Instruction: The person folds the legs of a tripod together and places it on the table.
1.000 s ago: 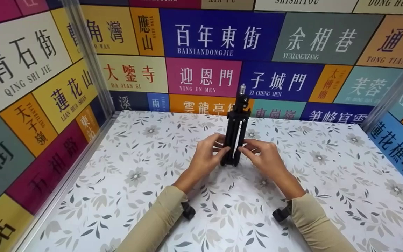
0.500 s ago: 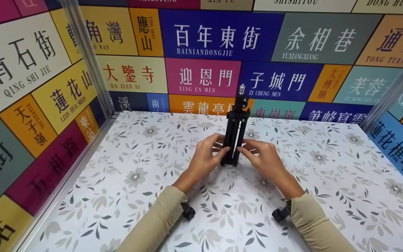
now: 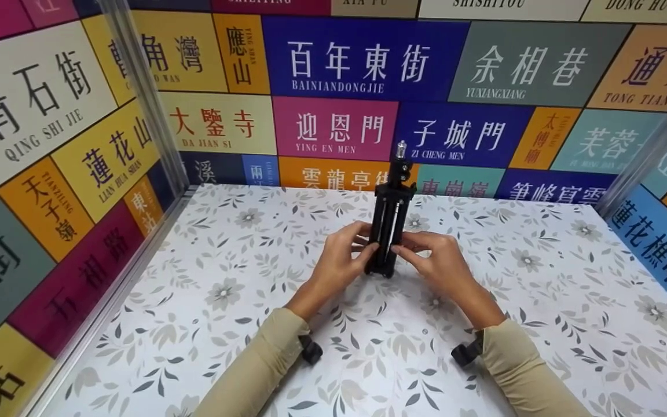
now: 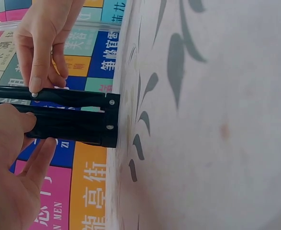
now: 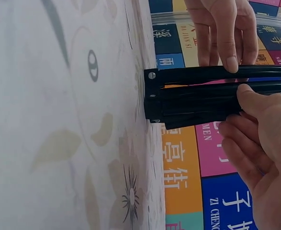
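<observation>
A folded black light stand (image 3: 384,217) with a silver spigot (image 3: 401,149) on top stands upright on the table, its legs gathered together. My left hand (image 3: 343,252) pinches the left side of the legs low down, thumb in front and fingers behind. On the opposite side my right hand (image 3: 438,255) grips the legs at about the same height, its thumb (image 5: 250,98) laid along a leg. Seen from the left wrist, the black legs (image 4: 73,125) run down to a riveted bottom end (image 4: 111,115) right at the tabletop. Slim gaps show between the legs.
A white table (image 3: 241,347) with a grey flower and leaf print lies under the hands. Panels of coloured street-name signs (image 3: 362,58) rise behind it and at both sides. Metal corner posts (image 3: 142,87) stand at the panel joins. Dark wrist mounts (image 3: 311,350) hang below the sleeves.
The light stand has turned slightly on its base between my hands. My right thumb has shifted a little to the left along with it; the left hand stays nearly still.
</observation>
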Demonstrator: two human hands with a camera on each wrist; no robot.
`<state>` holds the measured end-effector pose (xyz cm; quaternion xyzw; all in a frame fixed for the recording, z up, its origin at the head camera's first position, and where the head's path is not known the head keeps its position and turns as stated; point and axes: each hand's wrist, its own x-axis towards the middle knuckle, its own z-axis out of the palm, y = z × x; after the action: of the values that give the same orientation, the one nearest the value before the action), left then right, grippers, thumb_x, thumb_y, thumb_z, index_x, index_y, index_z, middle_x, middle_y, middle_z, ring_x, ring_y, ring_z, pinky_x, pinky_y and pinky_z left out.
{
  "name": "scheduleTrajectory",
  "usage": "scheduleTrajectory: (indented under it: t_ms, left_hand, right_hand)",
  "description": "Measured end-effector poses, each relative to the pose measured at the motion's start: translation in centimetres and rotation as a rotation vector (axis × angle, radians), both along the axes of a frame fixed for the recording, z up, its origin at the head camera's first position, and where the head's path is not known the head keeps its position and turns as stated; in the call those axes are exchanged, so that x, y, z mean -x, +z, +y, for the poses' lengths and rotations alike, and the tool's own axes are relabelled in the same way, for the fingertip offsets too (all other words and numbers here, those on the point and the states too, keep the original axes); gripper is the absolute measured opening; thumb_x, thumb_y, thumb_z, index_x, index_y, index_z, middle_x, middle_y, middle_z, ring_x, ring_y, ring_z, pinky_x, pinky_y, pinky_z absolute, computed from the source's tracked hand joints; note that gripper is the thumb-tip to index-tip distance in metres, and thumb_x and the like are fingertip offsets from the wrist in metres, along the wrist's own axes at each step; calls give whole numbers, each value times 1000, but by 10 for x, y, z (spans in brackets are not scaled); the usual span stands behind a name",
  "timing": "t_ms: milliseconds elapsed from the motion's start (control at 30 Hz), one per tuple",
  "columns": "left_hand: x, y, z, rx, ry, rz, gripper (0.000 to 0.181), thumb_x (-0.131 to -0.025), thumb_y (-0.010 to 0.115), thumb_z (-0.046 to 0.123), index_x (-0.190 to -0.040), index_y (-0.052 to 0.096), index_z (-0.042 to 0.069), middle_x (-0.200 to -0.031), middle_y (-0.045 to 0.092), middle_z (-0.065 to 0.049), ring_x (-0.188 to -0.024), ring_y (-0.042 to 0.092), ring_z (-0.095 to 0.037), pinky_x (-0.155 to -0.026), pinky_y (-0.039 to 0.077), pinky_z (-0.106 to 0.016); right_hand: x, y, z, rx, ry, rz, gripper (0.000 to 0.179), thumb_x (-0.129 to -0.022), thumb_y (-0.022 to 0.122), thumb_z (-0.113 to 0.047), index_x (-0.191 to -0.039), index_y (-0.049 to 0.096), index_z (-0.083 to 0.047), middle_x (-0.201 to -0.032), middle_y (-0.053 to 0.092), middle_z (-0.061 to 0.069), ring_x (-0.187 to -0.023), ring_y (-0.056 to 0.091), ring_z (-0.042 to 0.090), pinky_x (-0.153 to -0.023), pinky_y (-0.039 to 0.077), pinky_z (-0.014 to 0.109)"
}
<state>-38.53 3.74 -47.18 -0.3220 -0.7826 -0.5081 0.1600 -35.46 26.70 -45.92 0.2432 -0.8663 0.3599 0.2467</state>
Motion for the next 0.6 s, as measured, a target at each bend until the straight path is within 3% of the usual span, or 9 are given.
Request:
scheduleTrajectory:
  t_ms: [333,600]
  left_hand:
    - [1,-1,0,17,-11,13,26,-96,66,9,-122,66,10,-117,72,-4,-99,72,-15,-83,60,-16]
    - [0,-1,1,29,-10,4,30,-98,62,7,-128,65,12,-119,72,-3,-103,72,-12,-86,60,-20]
  right_hand:
    - [-3,4,-1,-3,56,-59,25,-91,75,-33,-113,78,-22,-103,78,-4,-82,75,8,-69,65,31]
    - [-4,2,-7,19,76,-39,16,-86,80,-32,-101,81,-27,-92,78,-9,-72,74,6,-62,60,17]
